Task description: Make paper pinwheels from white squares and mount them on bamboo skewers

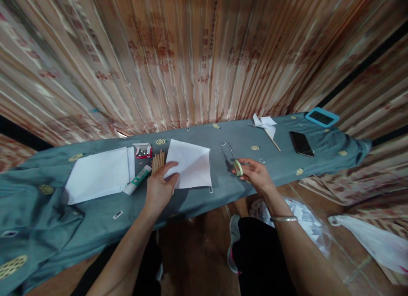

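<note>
My left hand [162, 185] has its thumb and fingers closed on the left edge of a white paper sheet [191, 164], which shows a diagonal crease. To the right, my right hand [253, 173] grips a pair of scissors [237, 167] by the pale green handles, with the blades pointing away from me over the cloth. Just left of the paper lies a bundle of thin wooden sticks [158, 161], partly hidden by my left hand. A paper pinwheel [266, 125] on a stick lies farther back on the right.
A stack of white paper [98, 175], a green and white tube [139, 179] and a red box of small metal pieces [143, 151] are on the left. A phone [301, 143] and a blue-framed device [321, 116] lie right. A plastic bag of paper scraps [306, 219] stands on the floor.
</note>
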`<state>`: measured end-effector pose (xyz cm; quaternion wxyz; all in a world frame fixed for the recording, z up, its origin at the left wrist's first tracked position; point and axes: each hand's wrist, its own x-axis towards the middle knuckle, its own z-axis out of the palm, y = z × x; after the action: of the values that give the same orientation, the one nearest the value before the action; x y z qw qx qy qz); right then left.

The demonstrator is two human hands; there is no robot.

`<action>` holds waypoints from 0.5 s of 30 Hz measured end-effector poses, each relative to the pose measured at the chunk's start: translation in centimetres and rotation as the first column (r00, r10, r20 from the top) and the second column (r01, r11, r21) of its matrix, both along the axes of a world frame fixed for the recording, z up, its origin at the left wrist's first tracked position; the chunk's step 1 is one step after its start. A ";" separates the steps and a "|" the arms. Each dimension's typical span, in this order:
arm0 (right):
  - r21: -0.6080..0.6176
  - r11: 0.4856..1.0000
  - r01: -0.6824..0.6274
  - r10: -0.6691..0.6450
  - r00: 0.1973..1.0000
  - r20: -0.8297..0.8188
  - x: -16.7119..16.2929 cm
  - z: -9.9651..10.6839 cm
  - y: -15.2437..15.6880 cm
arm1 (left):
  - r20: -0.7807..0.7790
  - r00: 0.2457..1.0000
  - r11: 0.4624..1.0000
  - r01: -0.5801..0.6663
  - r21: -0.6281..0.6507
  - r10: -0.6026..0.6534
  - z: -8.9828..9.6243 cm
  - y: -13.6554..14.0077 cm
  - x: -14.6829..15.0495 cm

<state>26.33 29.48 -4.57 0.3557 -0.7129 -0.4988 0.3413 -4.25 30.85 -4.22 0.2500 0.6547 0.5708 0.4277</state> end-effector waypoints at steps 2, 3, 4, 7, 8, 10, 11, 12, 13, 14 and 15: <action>0.004 1.000 -0.028 0.029 0.981 -0.193 -1.0 0.3 -0.5 | 0.020 0.998 0.997 -0.056 0.046 0.055 0.6 0.3 -0.2; 0.006 0.999 -0.044 0.043 0.944 -0.328 -1.5 0.4 -0.9 | 0.014 0.997 0.994 -0.078 0.070 0.077 0.9 0.4 -0.2; 0.003 0.998 -0.067 0.060 0.887 -0.458 -2.0 0.5 -1.3 | 0.002 0.995 0.991 -0.095 0.097 0.096 1.2 0.6 -0.3; -0.004 0.982 -0.190 0.146 0.769 -0.622 -3.4 0.7 -2.6 | -0.012 0.990 0.979 -0.137 0.150 0.140 1.7 0.9 -0.6; -0.008 0.970 -0.242 0.185 0.761 -0.622 -3.7 0.7 -3.1 | 0.003 0.988 0.977 -0.155 0.148 0.156 1.8 1.0 -0.7; -0.023 0.933 -0.359 0.272 0.745 -0.609 -4.2 0.8 -3.9 | 0.036 0.981 0.971 -0.194 0.138 0.191 1.9 1.2 -0.9; -0.030 0.911 -0.411 0.311 0.732 -0.607 -4.3 0.9 -4.2 | 0.045 0.977 0.967 -0.213 0.138 0.208 1.9 1.3 -1.0; -0.037 0.890 -0.455 0.340 0.715 -0.611 -4.4 1.0 -4.5 | 0.048 0.974 0.964 -0.225 0.142 0.221 1.9 1.4 -1.1; -0.041 0.872 -0.488 0.361 0.697 -0.619 -4.5 1.1 -4.7 | 0.046 0.973 0.962 -0.231 0.147 0.227 1.9 1.4 -1.1; -0.042 0.858 -0.512 0.376 0.681 -0.628 -4.6 1.1 -4.9 | 0.042 0.973 0.962 -0.231 0.149 0.227 1.9 1.4 -1.1; -0.042 0.848 -0.528 0.386 0.669 -0.635 -4.7 1.2 -5.0 | 0.041 0.974 0.963 -0.225 0.147 0.222 1.8 1.3 -1.1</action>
<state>21.64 24.47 -3.42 0.3159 -0.4516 -0.4804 0.6823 -5.32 32.20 -2.37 0.1566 0.5981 0.6040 0.5029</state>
